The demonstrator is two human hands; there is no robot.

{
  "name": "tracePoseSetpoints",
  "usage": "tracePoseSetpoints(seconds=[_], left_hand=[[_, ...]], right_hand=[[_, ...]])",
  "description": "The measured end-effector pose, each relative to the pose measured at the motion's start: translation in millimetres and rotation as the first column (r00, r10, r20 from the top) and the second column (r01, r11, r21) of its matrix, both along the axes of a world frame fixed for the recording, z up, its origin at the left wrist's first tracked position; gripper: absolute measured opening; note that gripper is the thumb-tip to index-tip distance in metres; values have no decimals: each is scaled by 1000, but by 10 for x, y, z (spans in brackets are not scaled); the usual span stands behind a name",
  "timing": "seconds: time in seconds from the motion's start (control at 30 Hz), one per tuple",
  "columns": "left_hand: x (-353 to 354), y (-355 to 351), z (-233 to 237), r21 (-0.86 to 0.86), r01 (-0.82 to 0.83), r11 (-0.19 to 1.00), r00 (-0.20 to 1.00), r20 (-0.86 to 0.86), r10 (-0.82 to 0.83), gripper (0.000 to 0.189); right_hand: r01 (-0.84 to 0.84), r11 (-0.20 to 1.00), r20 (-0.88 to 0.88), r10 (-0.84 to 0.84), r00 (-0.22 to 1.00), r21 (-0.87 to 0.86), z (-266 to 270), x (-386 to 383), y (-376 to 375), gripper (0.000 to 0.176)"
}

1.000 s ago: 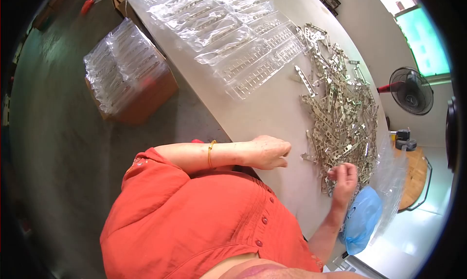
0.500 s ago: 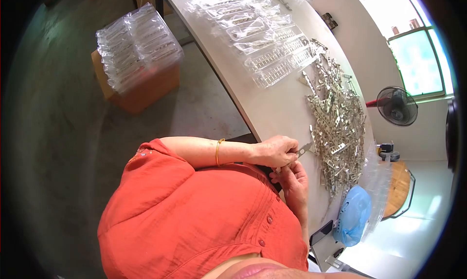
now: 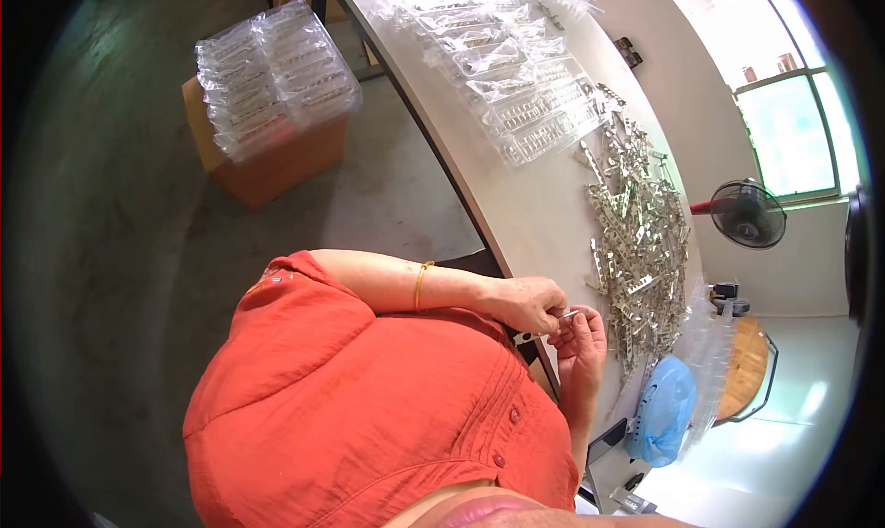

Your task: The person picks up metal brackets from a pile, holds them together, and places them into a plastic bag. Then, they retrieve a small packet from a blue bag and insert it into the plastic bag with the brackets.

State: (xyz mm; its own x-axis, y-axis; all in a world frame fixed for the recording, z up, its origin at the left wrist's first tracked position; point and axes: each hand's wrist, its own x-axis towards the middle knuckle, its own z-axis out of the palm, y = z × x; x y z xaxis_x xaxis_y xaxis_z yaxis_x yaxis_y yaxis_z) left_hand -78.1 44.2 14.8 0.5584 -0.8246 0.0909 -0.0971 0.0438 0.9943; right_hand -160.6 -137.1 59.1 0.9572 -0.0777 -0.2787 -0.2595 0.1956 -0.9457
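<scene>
My left hand (image 3: 527,302), with a yellow bangle (image 3: 424,284) on its wrist, is closed with the fingers pinched together at the table's near edge. My right hand (image 3: 581,342) touches it, thumb and fingertips pressed together on a thin, shiny piece at the meeting point. A narrow metal strip (image 3: 525,337) with holes pokes out below my left hand. Whether both visible ends belong to one strip is hard to make out, as the fingers cover the middle. Beyond my hands lies a large heap of similar perforated metal strips (image 3: 636,242).
Clear plastic trays and bags with metal pieces (image 3: 544,118) cover the table's far part. A cardboard box (image 3: 277,164) with stacked bagged packs (image 3: 277,81) stands on the floor. A blue plastic bag (image 3: 666,408), a phone (image 3: 608,439) and a fan (image 3: 747,213) are at the right.
The strip end that stuck out toward the heap no longer shows there; a strip now shows below my left hand. My right hand has moved up and to the right.
</scene>
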Motion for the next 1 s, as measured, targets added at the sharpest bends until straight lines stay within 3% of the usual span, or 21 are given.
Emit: tracePoseSetpoints(seconds=[0.1,0.3,0.37,0.57,1.0], left_hand=[[17,-13,39,-1,57,998,997,-44,-57,33],[150,-144,-33,43,99,994,988,-121,-93,35],[212,-190,-53,83,52,995,999,1,-52,32],[387,-335,-38,125,94,988,992,-99,-82,28],[561,-701,-93,225,160,961,980,-149,-129,24]], right_hand=[[-70,995,43,73,996,-72,-77,31,-125,11],[15,980,88,3,996,-201,-67,188,-216,10],[57,980,91,-40,995,-189,-104,257,-274,10],[131,985,20,-129,991,-111,-210,394,-454,12],[226,973,-110,-231,967,-57,-354,448,-740,12]])
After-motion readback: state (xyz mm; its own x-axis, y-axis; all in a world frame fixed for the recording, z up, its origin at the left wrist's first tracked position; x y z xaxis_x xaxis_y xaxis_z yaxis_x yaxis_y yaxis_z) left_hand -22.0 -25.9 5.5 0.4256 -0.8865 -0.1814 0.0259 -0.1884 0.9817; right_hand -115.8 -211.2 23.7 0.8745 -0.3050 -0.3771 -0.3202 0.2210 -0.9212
